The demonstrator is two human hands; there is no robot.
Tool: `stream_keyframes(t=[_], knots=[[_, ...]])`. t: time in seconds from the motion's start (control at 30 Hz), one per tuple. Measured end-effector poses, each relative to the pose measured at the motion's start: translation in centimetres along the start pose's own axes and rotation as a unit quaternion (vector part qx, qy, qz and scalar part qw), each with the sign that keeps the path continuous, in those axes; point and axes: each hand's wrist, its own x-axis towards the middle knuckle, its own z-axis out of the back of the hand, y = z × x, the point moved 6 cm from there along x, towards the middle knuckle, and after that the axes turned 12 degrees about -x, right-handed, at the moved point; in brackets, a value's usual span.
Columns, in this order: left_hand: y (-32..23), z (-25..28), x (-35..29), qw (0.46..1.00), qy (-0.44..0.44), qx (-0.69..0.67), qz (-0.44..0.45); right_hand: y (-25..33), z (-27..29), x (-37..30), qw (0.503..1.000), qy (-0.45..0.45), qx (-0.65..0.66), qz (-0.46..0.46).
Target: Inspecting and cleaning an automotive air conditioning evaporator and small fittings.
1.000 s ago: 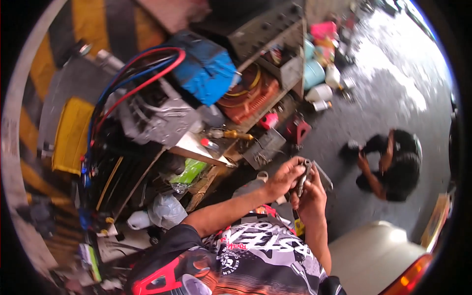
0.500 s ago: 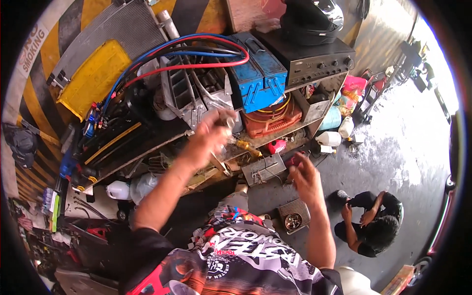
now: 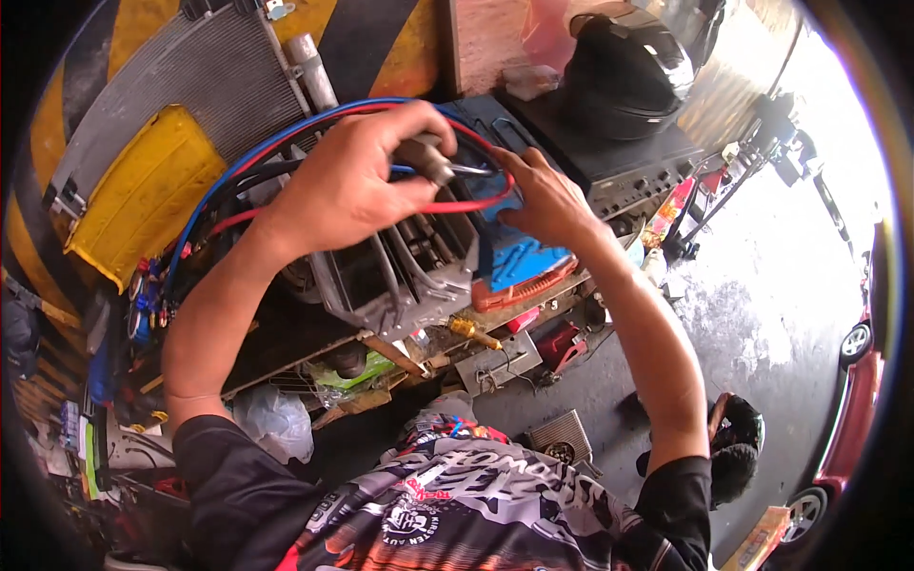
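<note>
My left hand (image 3: pixel 347 181) is closed around a grey cylindrical metal piece (image 3: pixel 427 158) of blurred detail, above an open metal toolbox (image 3: pixel 400 295). Opposite it, my right hand (image 3: pixel 552 202) reaches in from the right with thumb and fingers apart. Its fingertips meet the bend of the red hose (image 3: pixel 457 206), over the blue toolbox (image 3: pixel 519 265); the hand hides part of that box. A blue hose (image 3: pixel 248 157) loops alongside the red one. Between both hands a short shiny metal rod (image 3: pixel 473 172) shows, and I cannot tell what it belongs to.
Behind the bench lean a yellow panel (image 3: pixel 143 195) and a finned radiator (image 3: pixel 176 86). A black helmet (image 3: pixel 624 81) sits on a black amplifier (image 3: pixel 638 181) at the right. Another person (image 3: pixel 733 457) crouches on the floor at right, near a red car (image 3: pixel 847 409).
Both hands have moved up and toward each other over the open toolbox, the left carrying the metal piece. My right hand has reached the hose bend. The view has shifted closer to the bench.
</note>
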Motion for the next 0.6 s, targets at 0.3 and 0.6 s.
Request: stream_keyframes(t=[0.3, 0.6], knots=[[3.2, 4.5, 3.2, 0.994, 0.089, -0.064, -0.003, -0.7, 0.5, 14.4, 0.948, -0.162, -0.156, 0.226], [8.7, 7.4, 10.2, 0.966, 0.094, 0.229, -0.067, -6.9, -6.0, 25.3, 0.941, -0.138, -0.264, 0.158]])
